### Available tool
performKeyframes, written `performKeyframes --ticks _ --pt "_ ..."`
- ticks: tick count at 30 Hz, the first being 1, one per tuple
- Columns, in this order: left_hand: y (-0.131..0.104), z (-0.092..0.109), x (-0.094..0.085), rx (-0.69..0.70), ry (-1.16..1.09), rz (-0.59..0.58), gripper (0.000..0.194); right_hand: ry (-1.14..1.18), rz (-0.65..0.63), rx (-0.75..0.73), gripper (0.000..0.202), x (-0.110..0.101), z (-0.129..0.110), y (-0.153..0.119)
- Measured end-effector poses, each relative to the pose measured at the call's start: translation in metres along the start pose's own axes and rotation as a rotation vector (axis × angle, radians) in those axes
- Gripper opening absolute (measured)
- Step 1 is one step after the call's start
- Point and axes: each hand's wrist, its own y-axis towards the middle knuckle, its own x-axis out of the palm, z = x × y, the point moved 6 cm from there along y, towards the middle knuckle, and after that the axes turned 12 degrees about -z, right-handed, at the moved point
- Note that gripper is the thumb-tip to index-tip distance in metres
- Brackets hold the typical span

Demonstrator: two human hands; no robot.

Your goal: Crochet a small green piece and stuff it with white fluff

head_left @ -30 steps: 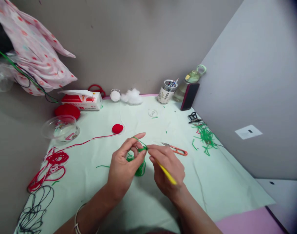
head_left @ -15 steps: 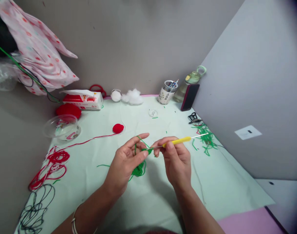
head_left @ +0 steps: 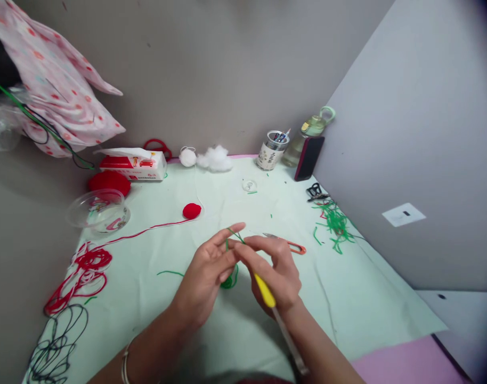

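Note:
Close to the middle of the table, my left hand [head_left: 205, 272] pinches green yarn [head_left: 228, 281] between thumb and fingers, and a strand runs up over its raised index finger. Part of the small green bundle hangs below this hand. My right hand [head_left: 277, 269] is closed around a crochet hook with a yellow handle [head_left: 265, 290], whose metal end slants down along my forearm. Its thumb and index finger meet the left fingertips at the yarn. The worked piece is hidden behind the fingers. Just behind my right hand lie orange-handled thread snips [head_left: 295, 247].
A red ball [head_left: 192, 211] trails yarn toward tangled red and white yarn [head_left: 92, 260] at left. Green scraps [head_left: 334, 221] and a black clip [head_left: 315, 192] lie at right. Along the back stand a tissue box [head_left: 134, 164], a pen tin [head_left: 272, 152], a bottle and a phone [head_left: 309, 158].
My right hand has turned the crochet hook from pointing at the yarn to slanting down toward me, and its fingers now come to the yarn. The orange snips have come into view.

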Motion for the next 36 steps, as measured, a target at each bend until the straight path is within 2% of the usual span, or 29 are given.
performKeyframes --ticks 2,4,7,10,13,16,18,21,24,26,28,33,36 --pt "0.002 -0.001 0.000 -0.051 -0.102 -0.041 0.041 0.239 0.052 0.154 0.025 -0.004 0.012 0.002" --pt "0.002 0.004 -0.004 -0.017 -0.102 -0.018 0.036 0.521 0.105 0.299 0.022 -0.005 0.025 0.002" --pt "0.001 0.009 -0.004 0.029 -0.002 -0.010 0.036 0.735 0.089 0.375 0.020 0.000 0.031 0.005" --pt "-0.001 0.007 -0.001 0.043 0.095 -0.017 0.037 0.669 0.041 0.360 0.019 0.003 0.028 0.006" --pt "-0.001 0.006 -0.003 0.093 0.099 0.039 0.041 0.464 0.031 0.274 0.023 0.001 0.019 0.005" --pt "0.003 -0.002 -0.002 0.019 -0.071 -0.004 0.041 0.278 0.017 0.171 0.026 -0.001 0.011 0.003" --pt "0.006 -0.006 -0.001 -0.043 -0.202 -0.052 0.036 0.263 0.040 0.186 0.026 -0.004 0.015 0.002" --pt "0.007 -0.002 -0.005 -0.023 -0.224 -0.041 0.029 0.493 0.090 0.325 0.023 -0.005 0.030 0.003" --pt "0.005 0.003 -0.007 0.029 -0.055 -0.014 0.032 0.769 0.040 0.413 0.018 0.004 0.037 0.004" --pt "0.003 0.004 -0.006 0.048 0.081 -0.018 0.032 0.776 0.003 0.429 0.016 0.008 0.037 0.004" --pt "0.002 0.005 -0.005 0.058 0.173 -0.025 0.031 0.785 0.023 0.468 0.015 0.009 0.039 0.002" --pt "0.001 0.008 -0.007 0.062 0.214 -0.018 0.028 1.015 0.089 0.562 0.021 0.014 0.048 -0.001" --pt "0.000 0.012 -0.008 0.092 0.262 0.009 0.029 0.995 0.070 0.543 0.023 0.011 0.045 0.002"
